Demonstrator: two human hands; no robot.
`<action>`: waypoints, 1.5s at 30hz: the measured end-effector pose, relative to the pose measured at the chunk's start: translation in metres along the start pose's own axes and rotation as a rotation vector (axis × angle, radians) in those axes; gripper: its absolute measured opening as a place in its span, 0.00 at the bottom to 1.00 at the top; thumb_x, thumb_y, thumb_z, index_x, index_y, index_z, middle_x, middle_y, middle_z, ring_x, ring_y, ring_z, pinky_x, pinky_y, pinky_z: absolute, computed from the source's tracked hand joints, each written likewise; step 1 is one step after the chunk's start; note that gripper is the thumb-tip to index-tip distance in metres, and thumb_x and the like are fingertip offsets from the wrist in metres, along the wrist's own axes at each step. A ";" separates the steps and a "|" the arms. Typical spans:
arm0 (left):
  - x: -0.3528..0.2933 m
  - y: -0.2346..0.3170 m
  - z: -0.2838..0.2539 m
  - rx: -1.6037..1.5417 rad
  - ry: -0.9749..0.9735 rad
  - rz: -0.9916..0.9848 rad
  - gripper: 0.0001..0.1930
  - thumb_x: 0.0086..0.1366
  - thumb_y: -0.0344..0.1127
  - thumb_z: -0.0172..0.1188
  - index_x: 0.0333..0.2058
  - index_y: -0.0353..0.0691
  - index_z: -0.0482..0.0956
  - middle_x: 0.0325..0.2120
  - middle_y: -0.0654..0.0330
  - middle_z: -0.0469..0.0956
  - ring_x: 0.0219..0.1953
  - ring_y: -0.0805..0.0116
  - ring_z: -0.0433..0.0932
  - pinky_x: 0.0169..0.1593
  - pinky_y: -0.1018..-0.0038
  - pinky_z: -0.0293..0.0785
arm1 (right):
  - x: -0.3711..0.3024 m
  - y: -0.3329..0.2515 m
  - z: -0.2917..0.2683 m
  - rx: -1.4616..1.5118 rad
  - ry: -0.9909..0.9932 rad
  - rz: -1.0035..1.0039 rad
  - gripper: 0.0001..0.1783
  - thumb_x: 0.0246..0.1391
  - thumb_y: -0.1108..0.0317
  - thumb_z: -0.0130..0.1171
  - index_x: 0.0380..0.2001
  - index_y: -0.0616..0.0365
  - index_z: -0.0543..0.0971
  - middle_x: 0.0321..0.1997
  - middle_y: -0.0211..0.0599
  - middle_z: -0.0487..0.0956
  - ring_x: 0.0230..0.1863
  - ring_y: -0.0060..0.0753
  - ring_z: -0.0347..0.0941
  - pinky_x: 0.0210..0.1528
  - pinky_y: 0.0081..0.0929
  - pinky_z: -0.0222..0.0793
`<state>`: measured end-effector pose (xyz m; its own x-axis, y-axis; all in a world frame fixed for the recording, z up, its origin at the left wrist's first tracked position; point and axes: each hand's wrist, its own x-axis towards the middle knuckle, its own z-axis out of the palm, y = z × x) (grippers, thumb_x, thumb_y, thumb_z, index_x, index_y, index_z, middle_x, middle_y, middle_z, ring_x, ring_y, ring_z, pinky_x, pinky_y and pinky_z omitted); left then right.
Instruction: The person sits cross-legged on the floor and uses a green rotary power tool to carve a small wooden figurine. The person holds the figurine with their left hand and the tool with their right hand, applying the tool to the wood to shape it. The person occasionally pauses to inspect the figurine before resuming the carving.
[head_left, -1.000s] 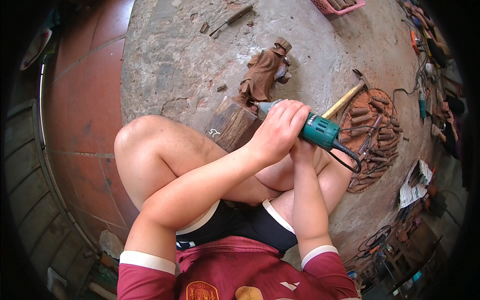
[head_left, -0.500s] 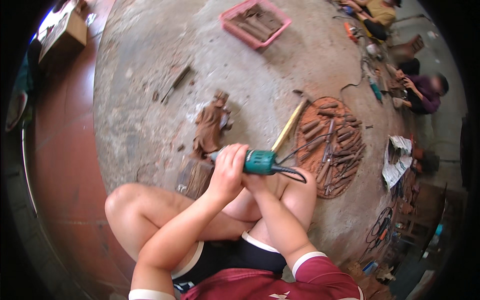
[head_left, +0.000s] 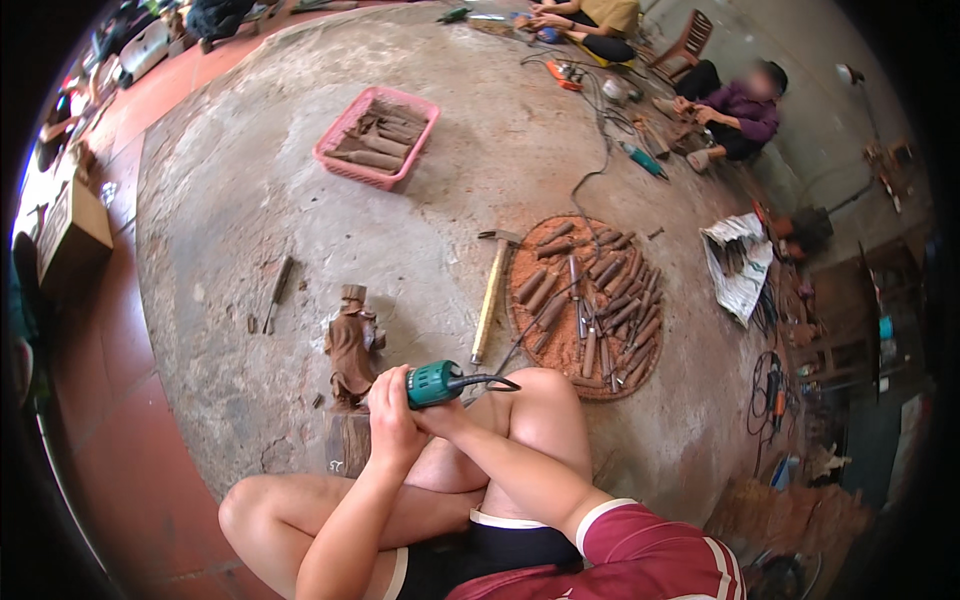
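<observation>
My left hand [head_left: 393,415] is wrapped around the front of a green and black electric die grinder [head_left: 434,384], whose cord trails off to the right. Pressed in close under the tool's body is my right hand [head_left: 440,416], its fingers hidden behind the left hand and the grinder. The grinder's tip is hidden too. Just beyond my left hand, a brown carved wooden figure [head_left: 351,352] stands upright at a wooden block [head_left: 349,443] between my knees and the floor ahead. Its lower right part is covered by my hand.
Right of the figure lies a hammer [head_left: 490,295] with a yellow handle. Beside it, a round mat [head_left: 520,330] with sawdust carries many carving tools [head_left: 620,300]. A pink basket [head_left: 376,180] of wood pieces sits farther off, a chisel [head_left: 279,292] to the left. Co-workers sit far right.
The view has shifted, so the figure, mat and basket appear lower and farther left. My left hand stays around the grinder, with the right hand under it.
</observation>
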<state>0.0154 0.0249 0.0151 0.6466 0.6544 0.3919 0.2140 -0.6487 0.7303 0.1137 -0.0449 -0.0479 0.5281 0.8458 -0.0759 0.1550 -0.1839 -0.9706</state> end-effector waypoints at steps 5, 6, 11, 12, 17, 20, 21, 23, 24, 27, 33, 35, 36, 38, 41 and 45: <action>-0.003 -0.002 0.008 -0.008 -0.008 -0.004 0.36 0.45 0.22 0.65 0.58 0.30 0.69 0.52 0.42 0.75 0.56 0.39 0.73 0.61 0.51 0.69 | 0.001 -0.002 -0.006 0.075 -0.020 -0.062 0.30 0.41 0.67 0.77 0.49 0.57 0.76 0.46 0.36 0.81 0.46 0.33 0.80 0.50 0.32 0.77; -0.004 -0.003 0.006 -0.022 -0.020 -0.012 0.37 0.45 0.21 0.65 0.59 0.31 0.68 0.53 0.42 0.74 0.57 0.39 0.73 0.62 0.51 0.69 | 0.002 -0.004 -0.009 0.081 -0.044 -0.076 0.30 0.40 0.68 0.77 0.49 0.57 0.76 0.46 0.36 0.81 0.46 0.32 0.80 0.51 0.32 0.77; 0.001 -0.001 0.002 -0.021 -0.005 0.018 0.34 0.43 0.19 0.64 0.55 0.30 0.70 0.49 0.42 0.76 0.53 0.39 0.75 0.59 0.51 0.70 | 0.006 -0.018 -0.021 0.141 -0.153 0.032 0.37 0.37 0.70 0.78 0.54 0.57 0.74 0.48 0.35 0.80 0.48 0.32 0.77 0.54 0.33 0.76; 0.000 -0.001 0.003 -0.026 -0.010 0.018 0.34 0.43 0.19 0.63 0.55 0.30 0.70 0.49 0.42 0.76 0.52 0.39 0.75 0.58 0.51 0.71 | 0.005 -0.017 -0.025 0.133 -0.162 0.050 0.39 0.36 0.71 0.79 0.55 0.57 0.73 0.48 0.35 0.79 0.49 0.32 0.77 0.55 0.33 0.75; 0.003 0.002 0.004 -0.046 -0.019 0.016 0.34 0.44 0.21 0.64 0.55 0.30 0.70 0.49 0.41 0.75 0.53 0.40 0.74 0.59 0.52 0.70 | 0.003 0.005 -0.022 0.020 -0.119 -0.096 0.31 0.40 0.69 0.77 0.49 0.56 0.75 0.43 0.34 0.79 0.45 0.34 0.78 0.51 0.35 0.76; 0.000 -0.003 0.004 -0.026 -0.033 -0.003 0.35 0.43 0.22 0.64 0.56 0.30 0.69 0.50 0.42 0.75 0.55 0.40 0.73 0.61 0.52 0.68 | 0.003 -0.005 -0.019 0.009 -0.112 -0.087 0.27 0.44 0.66 0.75 0.47 0.55 0.75 0.43 0.34 0.79 0.44 0.34 0.77 0.50 0.35 0.75; 0.000 -0.003 0.002 -0.040 -0.033 -0.019 0.35 0.45 0.23 0.64 0.56 0.30 0.70 0.51 0.42 0.74 0.56 0.41 0.73 0.61 0.52 0.67 | 0.001 0.001 -0.018 -0.019 -0.101 -0.036 0.28 0.45 0.64 0.75 0.48 0.55 0.74 0.45 0.35 0.79 0.46 0.35 0.77 0.52 0.35 0.75; 0.001 -0.004 0.005 -0.060 0.005 -0.016 0.30 0.49 0.24 0.61 0.55 0.30 0.71 0.49 0.42 0.76 0.54 0.41 0.74 0.61 0.53 0.68 | -0.002 0.003 -0.020 0.017 -0.130 0.031 0.30 0.48 0.61 0.75 0.52 0.55 0.74 0.49 0.37 0.78 0.51 0.35 0.76 0.57 0.36 0.73; 0.000 -0.007 0.006 -0.062 0.014 -0.013 0.28 0.51 0.24 0.61 0.54 0.30 0.72 0.49 0.42 0.77 0.54 0.41 0.75 0.60 0.53 0.69 | -0.001 0.004 -0.021 0.055 -0.139 0.079 0.31 0.48 0.60 0.75 0.53 0.55 0.74 0.51 0.37 0.78 0.53 0.36 0.76 0.59 0.36 0.72; 0.004 -0.005 0.006 -0.078 0.037 -0.005 0.25 0.53 0.25 0.59 0.53 0.29 0.73 0.48 0.43 0.78 0.53 0.42 0.76 0.60 0.54 0.70 | -0.007 0.019 -0.027 -0.025 -0.093 0.208 0.35 0.48 0.58 0.76 0.57 0.55 0.73 0.55 0.39 0.78 0.56 0.37 0.76 0.62 0.37 0.71; 0.001 -0.007 0.006 -0.046 0.050 0.008 0.27 0.54 0.24 0.60 0.55 0.30 0.71 0.51 0.44 0.75 0.56 0.45 0.74 0.61 0.55 0.69 | -0.005 0.025 -0.024 0.055 0.027 0.124 0.35 0.43 0.61 0.80 0.54 0.57 0.76 0.53 0.40 0.80 0.55 0.37 0.77 0.59 0.37 0.74; 0.001 -0.008 0.005 -0.052 0.037 -0.006 0.27 0.54 0.24 0.61 0.55 0.30 0.71 0.51 0.44 0.75 0.56 0.45 0.75 0.61 0.55 0.69 | -0.003 0.027 -0.023 0.050 0.023 0.087 0.35 0.43 0.62 0.80 0.54 0.58 0.75 0.53 0.40 0.79 0.54 0.36 0.77 0.58 0.37 0.74; 0.001 -0.007 0.005 -0.059 0.030 -0.012 0.27 0.54 0.24 0.61 0.55 0.30 0.71 0.51 0.44 0.75 0.56 0.45 0.75 0.61 0.55 0.69 | -0.002 0.026 -0.023 0.044 0.025 0.069 0.35 0.43 0.62 0.80 0.54 0.58 0.75 0.53 0.39 0.79 0.54 0.36 0.77 0.58 0.36 0.74; 0.001 -0.007 0.005 -0.055 0.051 -0.002 0.25 0.55 0.25 0.60 0.54 0.31 0.71 0.50 0.45 0.76 0.55 0.45 0.75 0.61 0.56 0.69 | -0.002 0.025 -0.024 0.055 0.006 0.059 0.35 0.43 0.61 0.80 0.53 0.58 0.75 0.52 0.38 0.79 0.54 0.35 0.77 0.57 0.36 0.74; 0.004 -0.004 0.007 -0.053 0.064 0.014 0.24 0.57 0.27 0.59 0.54 0.31 0.70 0.49 0.46 0.76 0.55 0.47 0.75 0.61 0.57 0.68 | -0.003 0.027 -0.027 0.078 0.014 0.041 0.34 0.45 0.61 0.80 0.52 0.58 0.74 0.52 0.37 0.79 0.53 0.34 0.77 0.56 0.35 0.74; 0.003 -0.005 0.009 -0.050 0.065 0.019 0.25 0.56 0.27 0.59 0.54 0.31 0.70 0.49 0.46 0.75 0.55 0.47 0.74 0.62 0.56 0.68 | -0.002 0.023 -0.028 0.163 -0.011 0.016 0.32 0.47 0.63 0.78 0.52 0.58 0.74 0.52 0.37 0.78 0.54 0.34 0.76 0.56 0.35 0.75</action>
<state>0.0231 0.0265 0.0078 0.6012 0.6672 0.4397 0.1641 -0.6417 0.7492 0.1395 -0.0644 -0.0634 0.5201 0.8490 -0.0934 0.0085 -0.1144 -0.9934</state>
